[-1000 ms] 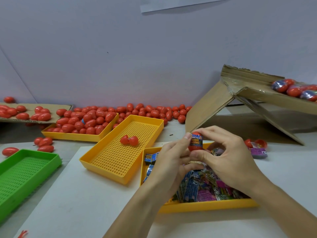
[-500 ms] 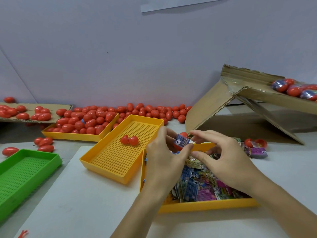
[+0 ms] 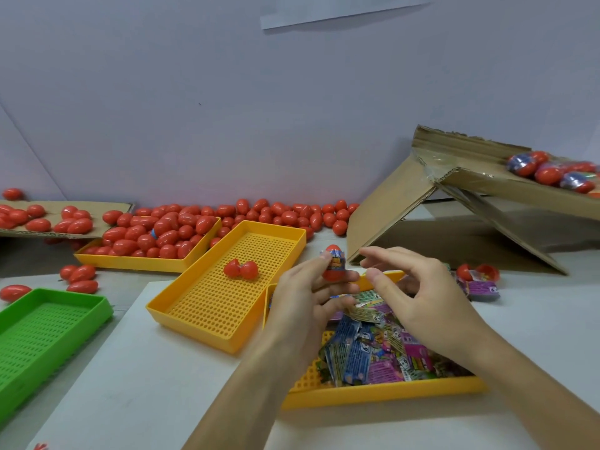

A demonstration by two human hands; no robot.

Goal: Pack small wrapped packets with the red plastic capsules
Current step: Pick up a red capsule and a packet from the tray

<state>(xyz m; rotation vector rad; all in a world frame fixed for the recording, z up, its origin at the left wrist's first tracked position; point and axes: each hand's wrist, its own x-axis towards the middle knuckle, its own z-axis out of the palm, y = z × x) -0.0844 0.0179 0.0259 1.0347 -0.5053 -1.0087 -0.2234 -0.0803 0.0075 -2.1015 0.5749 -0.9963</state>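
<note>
My left hand (image 3: pixel 305 297) pinches one red capsule (image 3: pixel 334 266) upright between thumb and fingertips, above the far edge of the yellow tray (image 3: pixel 383 393) that holds the wrapped packets (image 3: pixel 373 345); a printed band circles the capsule's middle. My right hand (image 3: pixel 418 293) hovers just beside it, fingers loosely curved and holding nothing. The capsule looks light, rigid and smooth — I judge it slippery at its rounded ends, so the grip belongs at the banded waist, where it is widest. The packets appear thin, soft and crinkly; each is best taken by a flat edge. An open capsule (image 3: pixel 241 268) lies in the perforated yellow tray (image 3: pixel 181 306) to the left — its halves side by side.
</note>
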